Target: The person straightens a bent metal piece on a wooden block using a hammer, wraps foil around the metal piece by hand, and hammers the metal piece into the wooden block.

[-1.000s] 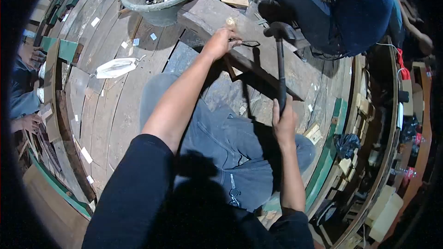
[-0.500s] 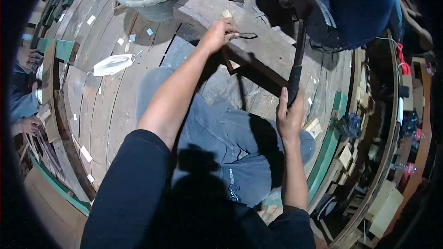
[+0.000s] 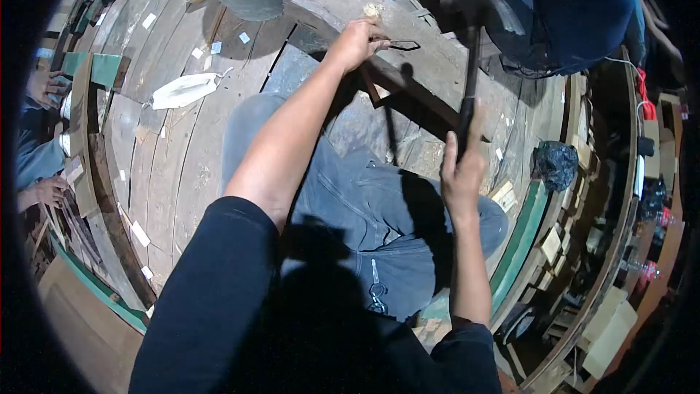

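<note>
My left hand is closed around a thin dark bent-metal loop, whose pointed end sticks out to the right. It holds the loop over a thick wooden beam, near a pale worn spot. My right hand grips a hammer by its dark handle, with thumb and a finger stretched along the grip. The hammer stands nearly upright in view, its head blurred and away from the metal loop. What my left fingertips press against is partly hidden.
A grey bucket of small metal pieces stands beyond the beam. A person in blue sits at upper right; another person's hands are at left. A white mask, wood scraps and a dark plastic bag lie around.
The whole view has shifted slightly. My left hand keeps the metal loop at the same place by the beam. The hammer stays raised, and a finger of my right hand now lies straighter along its handle.
</note>
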Available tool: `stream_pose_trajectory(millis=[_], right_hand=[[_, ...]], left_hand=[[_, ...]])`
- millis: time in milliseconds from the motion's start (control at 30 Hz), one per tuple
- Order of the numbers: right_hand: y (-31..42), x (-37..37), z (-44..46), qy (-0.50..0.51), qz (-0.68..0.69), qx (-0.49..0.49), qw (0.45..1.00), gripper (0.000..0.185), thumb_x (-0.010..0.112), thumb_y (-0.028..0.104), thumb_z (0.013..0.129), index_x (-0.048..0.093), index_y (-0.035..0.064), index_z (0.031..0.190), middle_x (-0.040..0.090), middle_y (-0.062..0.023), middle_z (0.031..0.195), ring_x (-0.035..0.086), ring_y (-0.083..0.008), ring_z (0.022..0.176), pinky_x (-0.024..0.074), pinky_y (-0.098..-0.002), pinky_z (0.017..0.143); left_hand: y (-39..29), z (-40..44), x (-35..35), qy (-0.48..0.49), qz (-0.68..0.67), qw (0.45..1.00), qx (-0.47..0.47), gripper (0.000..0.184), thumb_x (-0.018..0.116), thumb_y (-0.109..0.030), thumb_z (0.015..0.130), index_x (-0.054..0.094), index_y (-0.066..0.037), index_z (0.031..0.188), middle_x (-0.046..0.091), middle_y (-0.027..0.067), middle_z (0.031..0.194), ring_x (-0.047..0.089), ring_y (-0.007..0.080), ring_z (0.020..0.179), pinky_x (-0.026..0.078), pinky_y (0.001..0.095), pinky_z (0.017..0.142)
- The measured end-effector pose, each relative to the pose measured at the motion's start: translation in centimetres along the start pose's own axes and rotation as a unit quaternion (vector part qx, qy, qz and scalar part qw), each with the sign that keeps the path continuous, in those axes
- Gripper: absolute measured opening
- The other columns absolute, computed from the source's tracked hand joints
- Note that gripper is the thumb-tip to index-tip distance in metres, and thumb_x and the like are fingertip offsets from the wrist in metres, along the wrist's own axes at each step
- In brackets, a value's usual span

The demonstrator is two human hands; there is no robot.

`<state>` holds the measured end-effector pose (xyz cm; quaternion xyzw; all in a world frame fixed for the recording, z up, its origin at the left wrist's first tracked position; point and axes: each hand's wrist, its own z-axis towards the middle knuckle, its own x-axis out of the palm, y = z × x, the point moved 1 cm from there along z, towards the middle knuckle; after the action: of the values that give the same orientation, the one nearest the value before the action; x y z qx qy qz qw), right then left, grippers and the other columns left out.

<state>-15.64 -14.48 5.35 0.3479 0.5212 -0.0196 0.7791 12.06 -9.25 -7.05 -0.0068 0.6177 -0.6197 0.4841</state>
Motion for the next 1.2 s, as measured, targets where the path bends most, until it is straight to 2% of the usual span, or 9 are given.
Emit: stream_pose_trajectory(millis=[100,333,400,467,700,867,1033,1133,1200], right_hand=[[-1.9,1.7,-0.8,0.135,0.0,0.069,0.988,0.07,0.052,0.003,0.096,0.019,0.0214,0.155,0.065,-0.0293,0.091,0.069,-0.0394,0.084,0.0511,-0.0439,0.071],[-0.1,-0.9,0.7,-0.025,0.011,-0.04,0.999,0.07,0.048,0.001,0.096,0.018,0.0229,0.156,0.05,-0.0221,0.139,0.06,-0.0419,0.111,0.0527,-0.0421,0.082],[-1.1,0.4,0.5,-0.022,0.016,-0.06,0.998,0.072,0.049,0.001,0.096,0.017,0.0244,0.156,0.051,-0.0224,0.139,0.061,-0.0443,0.108,0.0525,-0.0447,0.08],[-2.3,1.1,-0.1,0.132,0.012,0.063,0.989,0.074,0.051,0.001,0.094,0.018,0.0258,0.155,0.052,-0.0244,0.135,0.062,-0.0437,0.105,0.0526,-0.045,0.08],[0.0,-0.6,0.3,-0.021,0.016,-0.027,0.999,0.071,0.05,0.001,0.095,0.019,0.0216,0.155,0.061,-0.027,0.115,0.064,-0.0362,0.068,0.0486,-0.0341,0.061],[-3.3,2.0,-1.0,0.122,0.002,0.068,0.99,0.073,0.054,0.003,0.094,0.021,0.027,0.155,0.066,-0.0265,0.093,0.063,-0.037,0.067,0.0501,-0.041,0.064],[-0.7,-1.1,-0.1,-0.02,-0.001,-0.019,1.0,0.067,0.049,0.003,0.097,0.021,0.0193,0.155,0.055,-0.0224,0.134,0.066,-0.0358,0.07,0.0518,-0.04,0.065],[-1.5,-0.2,0.2,-0.028,-0.008,-0.059,0.998,0.07,0.051,0.004,0.096,0.019,0.024,0.155,0.062,-0.0275,0.109,0.067,-0.0394,0.073,0.0515,-0.04,0.065],[-2.3,0.6,0.0,0.092,-0.01,0.035,0.995,0.072,0.052,0.004,0.096,0.019,0.027,0.155,0.064,-0.0302,0.099,0.067,-0.0412,0.076,0.0513,-0.0398,0.065]], left_hand=[[0.1,0.1,-0.1,0.034,-0.022,0.999,-0.013,0.023,0.076,-0.022,0.081,0.074,-0.006,0.098,0.065,0.0176,0.116,0.063,0.0348,0.106,0.049,0.0397,0.092],[0.7,0.0,0.7,-0.031,-0.03,0.999,0.033,0.017,0.074,-0.013,0.079,0.072,-0.002,0.093,0.066,0.0156,0.096,0.064,0.0348,0.092,0.05,0.0413,0.083],[0.5,0.0,0.5,-0.029,-0.03,0.998,0.057,0.016,0.073,-0.012,0.079,0.073,-0.003,0.093,0.067,0.0153,0.096,0.064,0.0347,0.093,0.051,0.0406,0.083],[0.5,-0.1,0.5,-0.041,-0.023,0.998,0.052,0.016,0.073,-0.013,0.08,0.073,-0.004,0.094,0.067,0.0156,0.098,0.064,0.0344,0.094,0.051,0.0403,0.083],[0.2,0.0,0.3,-0.01,-0.002,1.0,0.014,0.021,0.074,-0.02,0.083,0.074,-0.005,0.098,0.067,0.0166,0.106,0.065,0.0355,0.096,0.05,0.0392,0.085],[0.0,-0.1,0.2,-0.008,-0.019,1.0,0.021,0.02,0.074,-0.02,0.083,0.074,-0.006,0.098,0.067,0.0156,0.103,0.065,0.0346,0.096,0.051,0.039,0.084],[0.8,-0.5,1.2,-0.02,0.01,1.0,0.021,0.019,0.074,-0.018,0.082,0.074,-0.006,0.097,0.067,0.0151,0.103,0.065,0.0339,0.095,0.051,0.039,0.085],[0.6,0.1,0.5,-0.023,-0.01,0.999,0.041,0.017,0.073,-0.015,0.082,0.074,-0.005,0.096,0.067,0.0143,0.102,0.065,0.0329,0.096,0.05,0.0383,0.085],[0.4,0.0,0.3,-0.015,-0.012,0.999,0.048,0.017,0.073,-0.014,0.082,0.073,-0.005,0.096,0.067,0.0141,0.101,0.065,0.0326,0.096,0.05,0.0377,0.084]])
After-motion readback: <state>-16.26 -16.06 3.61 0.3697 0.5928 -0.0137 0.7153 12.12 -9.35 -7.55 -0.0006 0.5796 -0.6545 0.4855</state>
